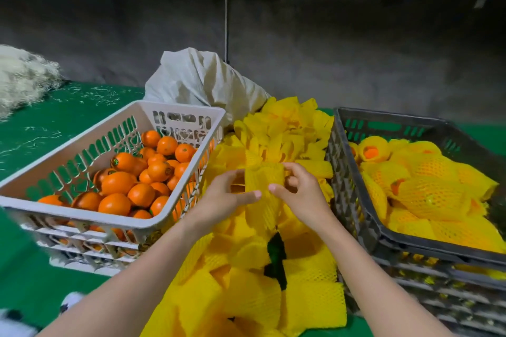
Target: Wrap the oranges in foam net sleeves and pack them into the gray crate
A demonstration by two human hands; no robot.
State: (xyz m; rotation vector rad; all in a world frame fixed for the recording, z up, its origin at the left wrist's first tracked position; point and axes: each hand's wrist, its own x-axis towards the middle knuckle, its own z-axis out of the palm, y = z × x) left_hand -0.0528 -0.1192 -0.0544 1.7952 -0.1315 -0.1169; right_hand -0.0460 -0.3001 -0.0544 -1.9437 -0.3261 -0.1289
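My left hand (227,194) and my right hand (298,191) both pinch one yellow foam net sleeve (263,178) between them, above a big pile of yellow sleeves (254,282) in the middle. Bare oranges (142,180) fill the white crate (82,216) on the left. The gray crate (356,216) on the right holds several oranges wrapped in yellow net (430,194). I cannot see an orange inside the held sleeve.
A white woven sack (202,79) lies behind the sleeve pile. Pale shredded fibre (24,76) is heaped at the far left on the green surface (54,117). A dark wall rises behind.
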